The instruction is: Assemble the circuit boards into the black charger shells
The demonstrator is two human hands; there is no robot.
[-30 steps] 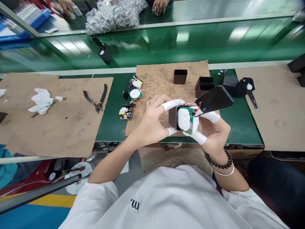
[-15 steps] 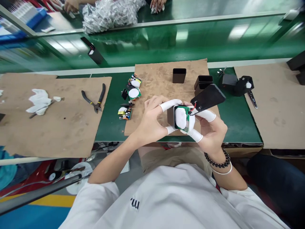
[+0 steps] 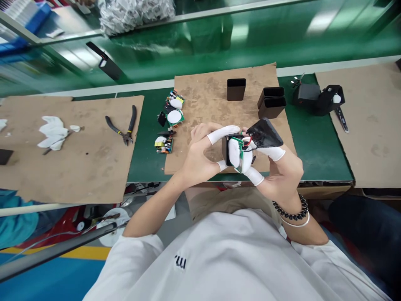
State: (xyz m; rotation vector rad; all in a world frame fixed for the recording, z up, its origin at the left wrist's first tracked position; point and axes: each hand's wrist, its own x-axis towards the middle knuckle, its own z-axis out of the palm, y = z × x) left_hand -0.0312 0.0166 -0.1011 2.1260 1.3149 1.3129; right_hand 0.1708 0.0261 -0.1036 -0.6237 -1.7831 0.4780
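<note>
My left hand (image 3: 202, 156), with white finger cots on thumb and forefinger, grips a dark rectangular case (image 3: 225, 151) from its two sides. My right hand (image 3: 278, 169), in finger cots too, holds a green circuit board (image 3: 239, 155) carrying white blobs, at the mouth of the case. The board looks partly inside; how deep is hidden. A black end cover (image 3: 265, 133) hangs from the board by red and black wires, tilted above my right fingers. Behind my hands, open brown cases (image 3: 236, 90) stand upright on cardboard (image 3: 203, 96).
Several circuit boards (image 3: 174, 118) lie left of the cardboard. Pliers (image 3: 127, 129) and white gloves (image 3: 53, 133) rest on the left cardboard. Black housings (image 3: 313, 99) and a dark slim tool (image 3: 341, 119) sit to the right. A raised shelf holds clear plastic bags (image 3: 134, 14).
The black cover has turned and tipped lower over my right hand. The board has tilted slightly at the case mouth. My view has shifted a little.
</note>
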